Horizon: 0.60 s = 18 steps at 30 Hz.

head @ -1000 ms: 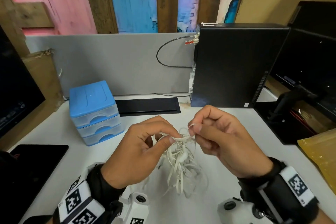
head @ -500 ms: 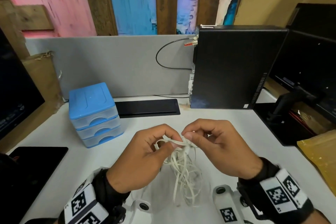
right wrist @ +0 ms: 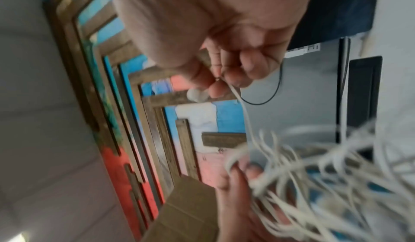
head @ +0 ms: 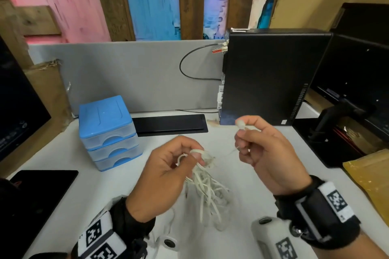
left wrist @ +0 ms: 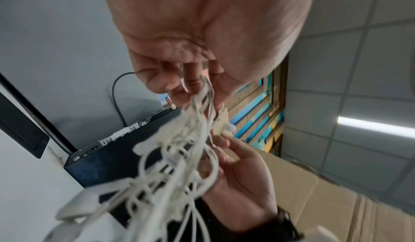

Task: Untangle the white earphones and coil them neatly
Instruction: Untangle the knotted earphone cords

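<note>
At the left of the white desk (head: pixel 63 206) a blue drawer unit (head: pixel 107 130) is seen, and just right of it the tangled white earphones (head: pixel 205 187) are held above the desk surface. The top of the tangle is pinched between thumb and curled fingers of the left hand (head: pixel 166 176), with the loops left hanging below. Further right, one earbud (head: pixel 240 123) and its cord are pinched by the raised right hand (head: pixel 267 153), apart from the left; a thin strand is stretched between the two hands.

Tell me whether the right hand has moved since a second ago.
Yes. The right hand has pulled right and up, away from the left hand, nearer the black computer case, drawing out an earbud.
</note>
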Available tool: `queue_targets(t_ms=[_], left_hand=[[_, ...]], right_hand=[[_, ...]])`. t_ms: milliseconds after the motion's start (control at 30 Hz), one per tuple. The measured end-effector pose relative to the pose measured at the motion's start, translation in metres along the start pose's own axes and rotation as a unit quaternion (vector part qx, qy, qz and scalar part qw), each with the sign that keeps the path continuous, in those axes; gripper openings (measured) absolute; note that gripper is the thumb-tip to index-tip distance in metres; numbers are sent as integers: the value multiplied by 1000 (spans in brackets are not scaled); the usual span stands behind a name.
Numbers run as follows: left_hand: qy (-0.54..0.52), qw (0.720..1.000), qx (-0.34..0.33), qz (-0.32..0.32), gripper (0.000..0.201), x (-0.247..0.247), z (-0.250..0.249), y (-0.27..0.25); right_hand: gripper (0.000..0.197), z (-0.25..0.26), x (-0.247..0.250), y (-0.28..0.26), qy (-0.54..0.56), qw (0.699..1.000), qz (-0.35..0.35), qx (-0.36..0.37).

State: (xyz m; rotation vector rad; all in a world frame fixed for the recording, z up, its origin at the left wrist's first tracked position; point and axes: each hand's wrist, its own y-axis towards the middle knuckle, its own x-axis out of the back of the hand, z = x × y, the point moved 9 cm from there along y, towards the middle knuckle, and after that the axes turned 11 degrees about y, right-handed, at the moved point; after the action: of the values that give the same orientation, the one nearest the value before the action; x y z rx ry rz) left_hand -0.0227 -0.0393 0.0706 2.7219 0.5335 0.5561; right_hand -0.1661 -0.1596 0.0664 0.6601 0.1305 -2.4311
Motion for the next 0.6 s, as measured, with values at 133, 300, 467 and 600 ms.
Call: queue_targets(t_ms=[133,300,467,600], left_hand=[[-18,999,22,-41,6,21,7,9],[2,999,39,-35,18,21,6,8],[19,999,36,-32,15,15,-2,3],[16,998,42,-32,11,9,-9,-3]], right_hand=[[17,22,-13,-9,-173,980,85,54],[6,14,-35,-26,-413,897,117,104],[15,9,-48,-38,-432,884,107,144],[20,6,-50,-44,-442,881,61,158]])
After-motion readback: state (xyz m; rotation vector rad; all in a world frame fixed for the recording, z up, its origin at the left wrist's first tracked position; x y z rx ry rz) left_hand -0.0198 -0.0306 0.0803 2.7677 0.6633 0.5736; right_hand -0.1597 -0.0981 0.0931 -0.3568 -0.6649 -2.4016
